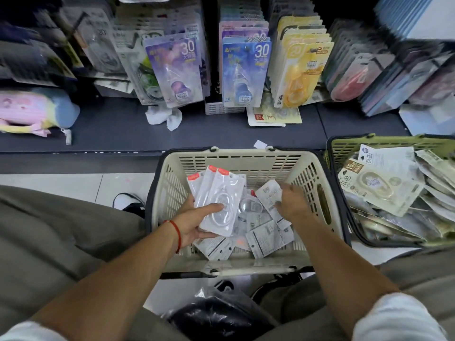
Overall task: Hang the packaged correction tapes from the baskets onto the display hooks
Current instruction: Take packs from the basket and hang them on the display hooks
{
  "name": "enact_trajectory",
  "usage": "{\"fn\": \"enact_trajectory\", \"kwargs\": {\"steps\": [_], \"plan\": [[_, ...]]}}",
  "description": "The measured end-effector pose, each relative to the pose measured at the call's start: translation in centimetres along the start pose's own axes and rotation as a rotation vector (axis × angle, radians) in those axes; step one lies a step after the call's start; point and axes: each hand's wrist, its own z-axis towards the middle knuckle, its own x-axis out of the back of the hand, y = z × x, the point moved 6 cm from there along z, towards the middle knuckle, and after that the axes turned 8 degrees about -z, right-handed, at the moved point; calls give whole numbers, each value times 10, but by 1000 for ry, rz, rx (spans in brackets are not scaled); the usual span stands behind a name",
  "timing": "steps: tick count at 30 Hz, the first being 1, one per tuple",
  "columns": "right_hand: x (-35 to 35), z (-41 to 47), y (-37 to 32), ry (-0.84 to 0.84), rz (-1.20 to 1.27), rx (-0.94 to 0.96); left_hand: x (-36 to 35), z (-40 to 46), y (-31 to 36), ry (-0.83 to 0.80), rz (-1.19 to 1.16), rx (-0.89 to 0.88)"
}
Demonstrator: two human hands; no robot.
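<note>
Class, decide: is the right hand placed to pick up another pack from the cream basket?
Probably yes: the right hand is already inside the open cream basket, pinching a pack, with nothing over it.

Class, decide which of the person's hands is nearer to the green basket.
Right. The right hand is in the cream basket, beside the green basket; the left hand grips white packs further away.

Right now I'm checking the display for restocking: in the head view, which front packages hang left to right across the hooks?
Purple 30 package → blue 30 package → yellow package → package with a red tape.
</note>
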Motion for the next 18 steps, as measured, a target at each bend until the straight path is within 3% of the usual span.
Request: {"fn": "enact_trajectory", "kwargs": {"steps": [2,5,8,14,16,18], "plan": [[-20,-2,9,-73,-93,-36,8,1,2,44,-3,-12],[-29,-2,1,-40,-82,44,11,2,3,67,-26,-21],[-31,-4,-4,-135,67,85,10,1,4,70,-19,-37],[-2,-6,-4,-264,514,-39,8,-2,9,57,-22,-58],[13,-13,-11,-284,498,39,8,-4,11,53,-27,-64],[31,-20,-15,-200,372,122,8,-6,14,53,-34,-72]]}}
